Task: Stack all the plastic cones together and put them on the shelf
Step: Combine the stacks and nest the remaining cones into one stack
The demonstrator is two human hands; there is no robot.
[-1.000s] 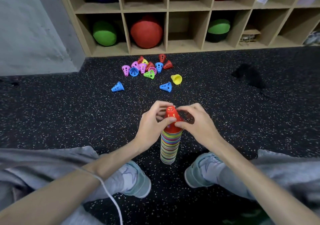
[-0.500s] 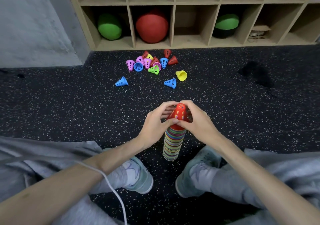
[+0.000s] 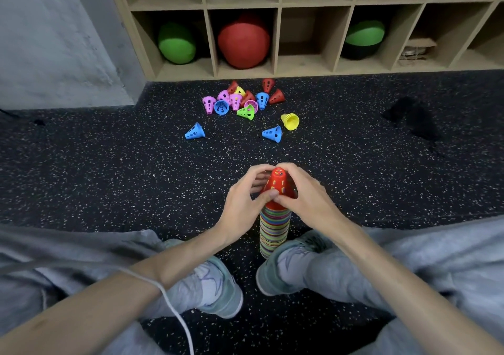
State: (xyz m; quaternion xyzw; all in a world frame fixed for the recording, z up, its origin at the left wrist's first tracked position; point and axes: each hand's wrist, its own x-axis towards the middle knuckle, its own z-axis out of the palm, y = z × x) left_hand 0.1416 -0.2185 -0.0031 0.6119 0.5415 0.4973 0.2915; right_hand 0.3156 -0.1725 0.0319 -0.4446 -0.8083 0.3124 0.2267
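Red cone (image 3: pixel 278 185) | left hand (image 3: pixel 242 204), right hand (image 3: pixel 308 199) grip it

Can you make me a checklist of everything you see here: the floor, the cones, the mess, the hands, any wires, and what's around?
Surface: black speckled floor.
Job's things: tall striped stack standing between two shoes, red cone on top; loose cones piled near the shelf, two blue cones and a yellow cone lying apart.
Clutter: dark patch on the floor.
Grippers: left hand and right hand both grip the red cone.
Cables: white cord across the left forearm.
Surroundings: wooden shelf holding balls; grey wall.
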